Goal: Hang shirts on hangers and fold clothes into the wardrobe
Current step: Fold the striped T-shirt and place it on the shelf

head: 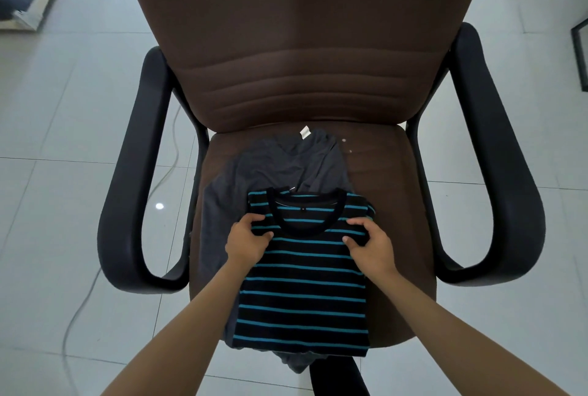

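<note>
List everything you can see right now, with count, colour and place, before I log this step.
striped shirt: one, black with teal stripes, folded, on top of the grey garment at the seat's front
grey garment: one, dark grey, crumpled on the seat, white tag at its far edge
office chair: one, brown seat and back, black armrests
cable: one, pale, on the white tiled floor left of the chair
left hand: one, grips the shirt's left shoulder
right hand: one, grips the shirt's right shoulder

Dim, cool, even light; small glare spot on the floor tiles (pixel 159 206); wide-angle bending at edges; corners soft.
</note>
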The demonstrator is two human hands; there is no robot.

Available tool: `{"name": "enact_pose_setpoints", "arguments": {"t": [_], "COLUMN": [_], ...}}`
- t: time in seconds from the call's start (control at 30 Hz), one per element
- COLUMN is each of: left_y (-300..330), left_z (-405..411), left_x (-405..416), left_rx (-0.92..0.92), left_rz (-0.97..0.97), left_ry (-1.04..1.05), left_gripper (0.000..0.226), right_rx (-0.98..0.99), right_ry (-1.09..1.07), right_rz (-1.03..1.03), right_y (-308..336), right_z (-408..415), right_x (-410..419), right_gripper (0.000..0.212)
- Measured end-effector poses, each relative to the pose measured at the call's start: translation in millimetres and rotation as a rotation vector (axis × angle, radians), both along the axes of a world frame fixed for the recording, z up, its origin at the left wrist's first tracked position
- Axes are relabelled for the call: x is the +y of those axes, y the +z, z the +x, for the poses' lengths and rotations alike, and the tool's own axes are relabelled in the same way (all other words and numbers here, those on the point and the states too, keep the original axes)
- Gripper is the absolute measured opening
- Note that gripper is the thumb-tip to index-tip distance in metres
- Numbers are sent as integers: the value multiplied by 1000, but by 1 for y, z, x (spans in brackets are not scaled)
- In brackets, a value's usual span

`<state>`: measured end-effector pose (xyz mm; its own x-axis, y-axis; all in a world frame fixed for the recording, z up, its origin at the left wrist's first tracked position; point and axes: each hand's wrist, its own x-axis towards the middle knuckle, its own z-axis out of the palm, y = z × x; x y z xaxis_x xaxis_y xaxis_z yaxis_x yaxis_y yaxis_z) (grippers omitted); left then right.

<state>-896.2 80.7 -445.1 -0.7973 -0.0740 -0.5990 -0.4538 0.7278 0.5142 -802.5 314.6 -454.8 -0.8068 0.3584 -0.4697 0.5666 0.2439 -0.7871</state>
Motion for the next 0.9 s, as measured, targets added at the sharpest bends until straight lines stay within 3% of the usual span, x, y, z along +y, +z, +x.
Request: {"name": "enact_pose_setpoints", "arguments": {"t": [0.1,0.23,0.43,0.63,0.9], "left_y": [3,9,20,49,115], "left_z": [2,-2,-4,0,29], "left_x": [-1,-4,-11,-26,-47], "left_rx": [16,-123,-141,-305,-164], "left_rz": [111,344,470,645,744], "left_ry": [93,287,382,441,474], "left_gripper": [32,37,27,43,45], "right_rx": [5,13,29,31,171], "right_ry": [-15,-15,-112,-158,6], "right_rz": [-44,-194,-354,-409,-347], "right_y": [3,5,16,42,112], "right_z": [-1,-4,-16,-17,-15], "right_x": [-1,3,3,-8,-21], "right_gripper": [33,45,55,58,55]}}
